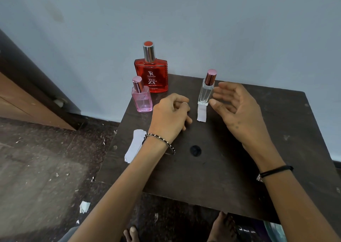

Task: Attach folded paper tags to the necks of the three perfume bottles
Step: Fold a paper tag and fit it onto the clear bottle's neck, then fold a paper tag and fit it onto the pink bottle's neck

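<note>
Your right hand (234, 105) hangs loose-fingered, palm turned left, just beside the clear bottle (205, 92), which stands upright near the table's (221, 177) far edge. A paper tag (201, 113) lies flat at the bottle's base, its long axis running toward the near edge. Your left hand (170, 112) rests with fingers curled; I cannot tell whether it pinches anything.

A pale blue-grey painted wall (221, 20) fills the upper half, faintly stained at upper left. A dark, scuffed wooden table (212, 177) stands against it, with a round dark spot (195, 150) near its middle. At left a brown wooden panel (22, 101) leans in. The dark speckled floor (36, 158) is littered with white scraps (84, 206). The light is dim and even.
</note>
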`<state>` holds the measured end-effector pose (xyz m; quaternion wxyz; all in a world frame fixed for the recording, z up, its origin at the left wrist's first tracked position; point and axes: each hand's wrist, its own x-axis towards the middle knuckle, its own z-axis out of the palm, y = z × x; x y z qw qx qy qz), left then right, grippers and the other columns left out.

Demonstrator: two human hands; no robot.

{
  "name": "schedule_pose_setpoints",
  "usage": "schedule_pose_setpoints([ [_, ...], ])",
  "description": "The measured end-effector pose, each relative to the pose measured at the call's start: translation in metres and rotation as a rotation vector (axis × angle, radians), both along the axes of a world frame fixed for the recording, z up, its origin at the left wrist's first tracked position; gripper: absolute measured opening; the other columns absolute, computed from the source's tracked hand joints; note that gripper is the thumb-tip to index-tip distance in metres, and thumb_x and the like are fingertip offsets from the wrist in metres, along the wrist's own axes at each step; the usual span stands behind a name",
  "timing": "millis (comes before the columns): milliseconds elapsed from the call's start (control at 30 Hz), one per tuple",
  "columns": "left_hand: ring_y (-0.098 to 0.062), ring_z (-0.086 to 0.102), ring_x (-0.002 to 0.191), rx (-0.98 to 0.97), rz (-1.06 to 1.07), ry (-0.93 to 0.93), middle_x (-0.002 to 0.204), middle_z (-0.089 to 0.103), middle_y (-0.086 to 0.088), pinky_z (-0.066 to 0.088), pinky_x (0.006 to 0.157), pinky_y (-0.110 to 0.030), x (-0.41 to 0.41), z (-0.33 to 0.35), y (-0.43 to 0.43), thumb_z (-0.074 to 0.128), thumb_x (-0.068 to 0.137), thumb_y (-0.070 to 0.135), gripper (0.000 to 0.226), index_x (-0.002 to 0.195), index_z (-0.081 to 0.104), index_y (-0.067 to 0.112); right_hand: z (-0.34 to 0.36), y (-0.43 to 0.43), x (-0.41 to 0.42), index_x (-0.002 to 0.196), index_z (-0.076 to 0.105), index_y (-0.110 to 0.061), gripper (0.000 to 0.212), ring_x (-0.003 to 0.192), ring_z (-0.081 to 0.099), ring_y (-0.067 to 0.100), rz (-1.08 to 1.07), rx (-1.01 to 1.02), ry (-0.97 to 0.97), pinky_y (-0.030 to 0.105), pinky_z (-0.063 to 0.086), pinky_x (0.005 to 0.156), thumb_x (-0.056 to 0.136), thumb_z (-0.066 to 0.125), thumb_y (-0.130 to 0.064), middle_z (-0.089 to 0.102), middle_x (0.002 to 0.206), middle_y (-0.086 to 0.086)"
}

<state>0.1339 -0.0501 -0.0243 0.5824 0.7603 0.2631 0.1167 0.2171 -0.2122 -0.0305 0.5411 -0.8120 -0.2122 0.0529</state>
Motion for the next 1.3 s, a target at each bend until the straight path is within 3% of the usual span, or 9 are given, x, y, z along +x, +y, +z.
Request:
schedule_pose_setpoints([
  [100, 0.001, 0.058, 0.041, 0.072, -0.004, -0.015, 0.078, 0.072, 0.0, 0.041, 0.037, -0.012, -0.005, 0.002, 0.004, 0.055, 0.097, 0.009, 0.016, 0.095, 0.069, 0.017, 0.0, -0.002, -0.007, 0.125, 0.058, -0.026, 0.039, 0.104, 0.068, -0.004, -0.069, -0.043, -0.023, 0.009, 0.053, 0.086, 0.091, 0.077, -0.023, 0.07, 0.114, -0.012],
  [300, 0.003, 0.05, 0.034, 0.231, -0.102, -0.012, 0.06, 0.072, 0.005, 0.039, 0.042, -0.007, -0.021, 0.009, 0.012, 0.062, 0.095, 0.023, 0.014, 0.085, 0.072, 0.021, 0.006, -0.001, -0.034, 0.109, 0.06, -0.025, 0.03, 0.086, 0.066, -0.005, -0.17, -0.105, -0.068, 0.0, 0.047, 0.072, 0.088, 0.08, -0.023, 0.069, 0.097, -0.012],
  [400, 0.006, 0.058, 0.046, 0.341, -0.15, 0.009, 0.057, 0.072, 0.008, 0.043, 0.052, -0.009, -0.032, 0.014, 0.019, 0.062, 0.095, 0.032, 0.016, 0.085, 0.073, 0.025, 0.01, 0.008, -0.052, 0.109, 0.061, -0.024, 0.029, 0.084, 0.065, -0.007, -0.134, -0.132, -0.057, -0.001, 0.047, 0.073, 0.088, 0.08, -0.024, 0.067, 0.096, -0.013],
  [533, 0.0, 0.066, 0.062, 0.475, -0.179, 0.049, 0.055, 0.07, 0.011, 0.055, 0.072, -0.027, -0.049, 0.019, 0.029, 0.06, 0.094, 0.039, 0.018, 0.085, 0.072, 0.029, 0.01, 0.023, -0.087, 0.103, 0.065, -0.026, 0.022, 0.091, 0.063, -0.01, -0.037, -0.123, -0.036, -0.001, 0.046, 0.072, 0.087, 0.08, -0.023, 0.069, 0.091, -0.015],
  [633, -0.013, 0.069, 0.072, 0.571, -0.177, 0.098, 0.057, 0.067, 0.01, 0.057, 0.074, -0.035, -0.062, 0.022, 0.035, 0.059, 0.094, 0.041, 0.018, 0.087, 0.071, 0.03, 0.008, 0.038, -0.11, 0.1, 0.069, -0.023, 0.016, 0.091, 0.065, -0.008, 0.066, -0.148, -0.025, 0.001, 0.047, 0.071, 0.089, 0.079, -0.017, 0.071, 0.09, -0.014],
  [733, -0.019, 0.067, 0.079, 0.655, -0.169, 0.149, 0.062, 0.063, 0.011, 0.055, 0.072, -0.033, -0.071, 0.025, 0.042, 0.058, 0.094, 0.043, 0.019, 0.091, 0.072, 0.03, 0.01, 0.054, -0.122, 0.1, 0.071, -0.018, 0.014, 0.087, 0.066, 0.002, 0.139, -0.163, -0.068, 0.007, 0.05, 0.073, 0.089, 0.078, -0.014, 0.071, 0.094, -0.009],
  [933, -0.02, 0.068, 0.08, 0.611, -0.219, 0.215, 0.074, 0.073, 0.004, 0.055, 0.072, -0.035, -0.086, 0.028, 0.074, 0.058, 0.096, 0.039, 0.021, 0.091, 0.073, 0.027, 0.012, 0.073, -0.132, 0.112, 0.074, -0.015, 0.03, 0.106, 0.061, 0.01, 0.291, -0.204, -0.205, 0.019, 0.051, 0.087, 0.087, 0.081, -0.03, 0.069, 0.114, -0.005],
  [1133, -0.013, 0.065, 0.055, 0.514, -0.251, 0.211, 0.07, 0.074, 0.005, 0.057, 0.063, -0.032, -0.094, 0.024, 0.095, 0.059, 0.096, 0.035, 0.018, 0.088, 0.072, 0.025, 0.003, 0.078, -0.131, 0.132, 0.065, -0.017, 0.061, 0.125, 0.052, 0.008, 0.447, -0.306, -0.276, 0.003, 0.032, 0.099, 0.081, 0.084, -0.044, 0.065, 0.132, -0.005],
  [1300, -0.015, 0.072, 0.057, 0.418, -0.263, 0.208, 0.069, 0.076, 0.005, 0.056, 0.053, -0.023, -0.096, 0.021, 0.098, 0.059, 0.097, 0.027, 0.015, 0.092, 0.072, 0.02, 0.0, 0.078, -0.128, 0.129, 0.068, -0.017, 0.048, 0.121, 0.059, 0.012, 0.415, -0.343, -0.341, 0.032, 0.05, 0.1, 0.087, 0.079, -0.038, 0.07, 0.126, -0.002],
])
